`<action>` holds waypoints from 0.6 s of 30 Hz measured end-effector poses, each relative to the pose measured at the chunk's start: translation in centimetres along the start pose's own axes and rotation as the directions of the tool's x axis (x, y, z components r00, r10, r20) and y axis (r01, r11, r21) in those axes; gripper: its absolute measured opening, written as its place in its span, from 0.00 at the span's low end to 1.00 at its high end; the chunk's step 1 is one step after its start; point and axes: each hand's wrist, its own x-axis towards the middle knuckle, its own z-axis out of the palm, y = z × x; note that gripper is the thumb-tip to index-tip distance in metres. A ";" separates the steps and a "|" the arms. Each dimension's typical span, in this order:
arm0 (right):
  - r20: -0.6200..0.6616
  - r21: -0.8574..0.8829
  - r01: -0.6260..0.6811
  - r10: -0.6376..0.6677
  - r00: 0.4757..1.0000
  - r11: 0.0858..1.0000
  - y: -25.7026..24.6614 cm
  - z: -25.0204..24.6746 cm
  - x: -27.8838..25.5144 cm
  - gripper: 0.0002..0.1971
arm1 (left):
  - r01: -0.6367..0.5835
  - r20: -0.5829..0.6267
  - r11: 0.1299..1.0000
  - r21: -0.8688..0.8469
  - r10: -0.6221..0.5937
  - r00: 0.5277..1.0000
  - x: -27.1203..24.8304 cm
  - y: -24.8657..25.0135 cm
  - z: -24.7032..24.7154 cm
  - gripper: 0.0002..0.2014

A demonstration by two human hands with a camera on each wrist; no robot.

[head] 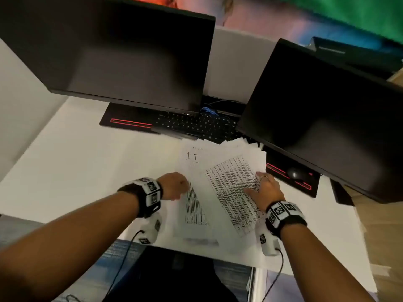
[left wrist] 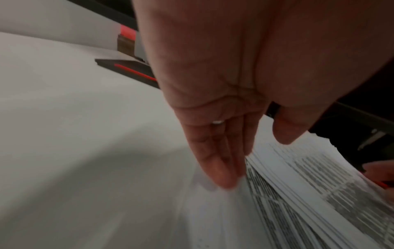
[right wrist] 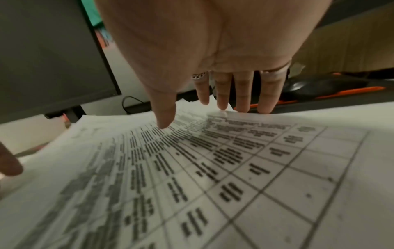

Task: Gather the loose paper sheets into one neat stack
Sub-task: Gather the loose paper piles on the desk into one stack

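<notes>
Several white paper sheets lie fanned and crooked in the middle of the white desk. On top is a sheet printed with a table; under it, a sheet with handwriting pokes out at the far left. My left hand stands at the pile's left side, its straight fingers touching the staggered sheet edges. My right hand lies spread over the top sheet's right part, thumb on the print, fingertips at its far edge.
Two dark monitors overhang the back of the desk. A black keyboard lies just beyond the papers. A mouse sits on a red-trimmed black mat at the right. The desk's front edge runs just below the pile.
</notes>
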 end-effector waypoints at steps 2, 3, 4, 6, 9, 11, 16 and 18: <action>0.041 -0.082 -0.039 0.042 0.998 0.996 -0.6 0.0 0.1 0.41 | 0.073 -0.052 0.997 0.003 -0.072 0.996 0.7 0.5 0.7 0.23; 0.045 -0.102 -0.043 0.048 0.998 0.994 -0.6 0.2 0.2 0.43 | 0.104 -0.039 0.990 -0.094 -0.108 0.993 1.0 0.6 1.1 0.27; 0.054 -0.104 -0.056 0.062 0.997 0.993 -0.6 0.4 0.1 0.44 | 0.121 -0.021 0.966 -0.230 -0.129 0.991 0.9 1.0 1.5 0.30; 0.044 -0.109 -0.107 0.113 0.993 0.988 -0.7 0.9 -0.4 0.45 | 0.161 0.014 0.872 -0.462 -0.174 0.985 1.2 1.1 2.2 0.27; 0.001 -0.146 -0.200 0.203 0.979 0.969 -1.2 1.7 -1.2 0.43 | 0.181 0.043 0.694 -0.697 -0.211 0.977 1.4 2.1 3.1 0.24; -0.002 -0.073 -0.235 0.235 0.972 0.969 -1.6 2.4 -1.7 0.41 | 0.163 0.014 0.608 -0.777 -0.242 0.970 1.9 3.3 3.7 0.36; 0.046 0.079 -0.214 0.211 0.976 0.974 -1.4 3.5 -1.2 0.35 | 0.064 -0.336 0.851 -0.521 -0.274 0.901 2.4 4.4 4.2 0.40; -0.009 0.130 -0.234 0.237 0.971 0.963 -1.2 3.1 -1.1 0.35 | 0.008 -0.407 0.886 -0.464 -0.221 0.886 2.4 3.2 2.9 0.20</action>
